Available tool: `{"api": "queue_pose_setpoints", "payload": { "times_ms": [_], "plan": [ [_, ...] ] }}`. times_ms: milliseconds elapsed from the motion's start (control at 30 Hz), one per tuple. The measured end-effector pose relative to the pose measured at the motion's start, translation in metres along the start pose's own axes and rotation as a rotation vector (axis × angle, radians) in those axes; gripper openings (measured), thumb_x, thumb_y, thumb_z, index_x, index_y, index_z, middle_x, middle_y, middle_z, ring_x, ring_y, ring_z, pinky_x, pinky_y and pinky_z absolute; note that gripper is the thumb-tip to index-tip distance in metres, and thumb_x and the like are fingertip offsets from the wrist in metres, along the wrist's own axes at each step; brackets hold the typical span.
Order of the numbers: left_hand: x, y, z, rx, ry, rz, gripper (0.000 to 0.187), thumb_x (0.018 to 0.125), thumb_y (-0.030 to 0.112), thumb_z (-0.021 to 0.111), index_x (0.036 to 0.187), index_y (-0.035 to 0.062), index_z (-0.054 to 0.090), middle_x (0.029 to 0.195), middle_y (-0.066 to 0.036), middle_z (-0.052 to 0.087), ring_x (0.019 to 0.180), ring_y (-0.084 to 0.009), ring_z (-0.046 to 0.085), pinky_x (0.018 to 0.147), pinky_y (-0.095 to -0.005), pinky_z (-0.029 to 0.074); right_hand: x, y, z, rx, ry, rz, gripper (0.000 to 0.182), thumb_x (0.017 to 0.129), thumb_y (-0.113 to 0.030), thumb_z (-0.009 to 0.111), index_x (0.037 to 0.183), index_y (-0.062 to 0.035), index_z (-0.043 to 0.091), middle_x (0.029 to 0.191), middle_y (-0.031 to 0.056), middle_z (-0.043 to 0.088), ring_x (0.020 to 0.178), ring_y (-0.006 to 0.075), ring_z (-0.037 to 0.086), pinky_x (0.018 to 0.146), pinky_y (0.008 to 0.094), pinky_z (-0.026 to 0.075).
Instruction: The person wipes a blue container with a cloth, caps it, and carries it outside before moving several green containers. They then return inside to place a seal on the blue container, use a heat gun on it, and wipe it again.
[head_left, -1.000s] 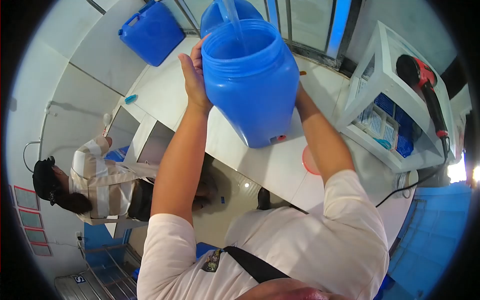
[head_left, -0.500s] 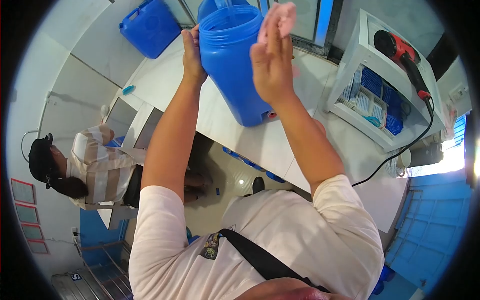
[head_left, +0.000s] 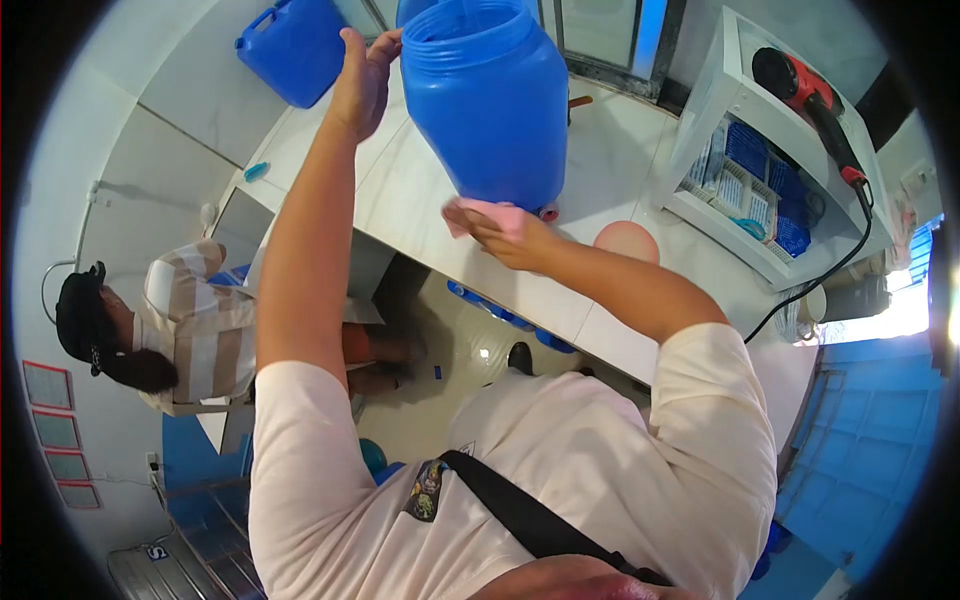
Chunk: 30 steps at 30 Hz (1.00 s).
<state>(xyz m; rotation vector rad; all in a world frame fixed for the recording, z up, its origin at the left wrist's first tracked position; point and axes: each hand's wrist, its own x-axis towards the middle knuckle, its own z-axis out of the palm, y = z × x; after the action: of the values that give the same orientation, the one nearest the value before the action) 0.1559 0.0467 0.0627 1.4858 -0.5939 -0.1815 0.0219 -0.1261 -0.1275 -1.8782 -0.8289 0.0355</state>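
Note:
A blue plastic jug with a wide, uncapped threaded mouth stands on the white counter in front of me. My right hand grips a pink cloth and presses it along the jug's lower front edge. Beside the cloth, a small reddish fitting shows at the jug's base. To the left of the mouth is my left hand, fingers apart and holding nothing, with its fingertips right at the rim.
Another blue jug stands at the back left. On the right, a white shelf unit carries a red and black heat gun with a trailing cord. A pink disc lies near my right forearm. A person sits at left.
My right hand has brought the pink cloth from beside the jug's mouth down to its base. My left hand has come off the jug's side and moved slightly left.

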Motion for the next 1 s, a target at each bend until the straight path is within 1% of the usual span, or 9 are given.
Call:
{"api": "queue_pose_setpoints", "payload": {
  "times_ms": [167,233,300,467,567,667,800,867,1000],
  "plan": [
    [-0.006,-0.018,0.033,-0.143,0.199,0.071,0.088,0.089,0.075,0.014,0.133,0.005,0.043,0.13,-0.009,0.052,0.123,-0.0199,0.046,0.107,-0.0331,0.032,-0.032,0.008,-0.045,-0.89,0.246,-0.428,0.026,0.096,-0.024,0.048,0.115,-0.0068,0.051,0.124,0.014,0.05,0.121,0.0237,0.047,0.101,0.0494,0.036],
    [-0.005,-0.024,0.038,-0.128,0.204,0.136,0.088,0.087,0.077,0.019,0.132,0.0051,0.042,0.128,-0.009,0.053,0.118,-0.0196,0.051,0.102,-0.0319,0.039,-0.022,0.009,-0.049,-0.914,0.759,-0.391,0.03,0.096,-0.019,0.048,0.124,-0.0082,0.049,0.135,0.0189,0.04,0.129,0.0314,0.039,0.109,0.0506,0.027],
    [-0.004,-0.027,0.041,-0.21,0.269,0.182,0.086,0.085,0.078,0.026,0.132,0.0081,0.045,0.123,-0.008,0.056,0.113,-0.0203,0.054,0.098,-0.0359,0.044,-0.009,0.02,-0.068,-0.774,0.61,-0.334,0.038,0.1,-0.021,0.042,0.135,-0.0059,0.043,0.14,0.023,0.037,0.134,0.0363,0.033,0.113,0.0472,0.021],
    [-0.002,-0.029,0.04,-0.184,0.288,0.21,0.087,0.084,0.079,0.029,0.131,0.007,0.046,0.122,-0.009,0.057,0.112,-0.0207,0.055,0.097,-0.036,0.044,0.018,0.037,-0.085,0.565,0.973,-0.012,0.055,0.099,-0.042,0.045,0.132,0.0022,0.049,0.13,0.013,0.052,0.123,0.0217,0.046,0.107,0.0311,0.031],
    [-0.003,-0.031,0.042,-0.204,0.298,0.21,0.086,0.085,0.078,0.029,0.13,0.0065,0.047,0.121,-0.009,0.057,0.111,-0.0205,0.055,0.097,-0.0359,0.044,0.009,0.055,-0.089,0.781,0.841,0.53,0.052,0.1,-0.043,0.042,0.129,-0.0012,0.054,0.12,0.0084,0.058,0.113,0.0166,0.051,0.101,0.0288,0.035],
    [-0.004,-0.034,0.041,-0.219,0.288,0.212,0.084,0.086,0.077,0.03,0.129,0.0065,0.048,0.12,-0.009,0.058,0.11,-0.0204,0.055,0.097,-0.0359,0.044,-0.011,0.124,-0.061,0.848,0.72,0.7,0.051,0.101,-0.044,0.038,0.131,-0.0046,0.053,0.1,0.0033,0.059,0.088,0.0126,0.055,0.082,0.0261,0.044],
    [0.0,-0.033,0.04,-0.207,0.297,0.238,0.083,0.086,0.077,0.031,0.128,0.0063,0.048,0.119,-0.009,0.059,0.108,-0.0208,0.056,0.096,-0.0361,0.045,-0.03,0.03,-0.054,0.908,0.753,0.593,0.049,0.101,-0.043,0.037,0.131,-0.0068,0.052,0.08,-0.0027,0.05,0.065,0.0065,0.046,0.06,0.0222,0.043],
    [0.0,-0.036,0.04,-0.243,0.307,0.222,0.083,0.086,0.076,0.032,0.128,0.0066,0.048,0.119,-0.009,0.059,0.108,-0.021,0.056,0.096,-0.0364,0.045,-0.019,-0.035,-0.058,0.714,0.879,0.177,0.049,0.102,-0.042,0.036,0.133,-0.0069,0.05,0.072,-0.0054,0.038,0.054,0.0041,0.035,0.048,0.0196,0.034],
    [0.0,-0.036,0.039,-0.268,0.342,0.208,0.08,0.087,0.075,0.034,0.128,0.0078,0.049,0.119,-0.008,0.059,0.108,-0.0215,0.056,0.095,-0.037,0.046,0.029,-0.044,-0.125,0.549,0.824,0.153,0.058,0.1,-0.048,0.037,0.136,-0.0046,0.049,0.1,0.0021,0.059,0.079,0.008,0.052,0.073,0.0218,0.044]
  ]
}}
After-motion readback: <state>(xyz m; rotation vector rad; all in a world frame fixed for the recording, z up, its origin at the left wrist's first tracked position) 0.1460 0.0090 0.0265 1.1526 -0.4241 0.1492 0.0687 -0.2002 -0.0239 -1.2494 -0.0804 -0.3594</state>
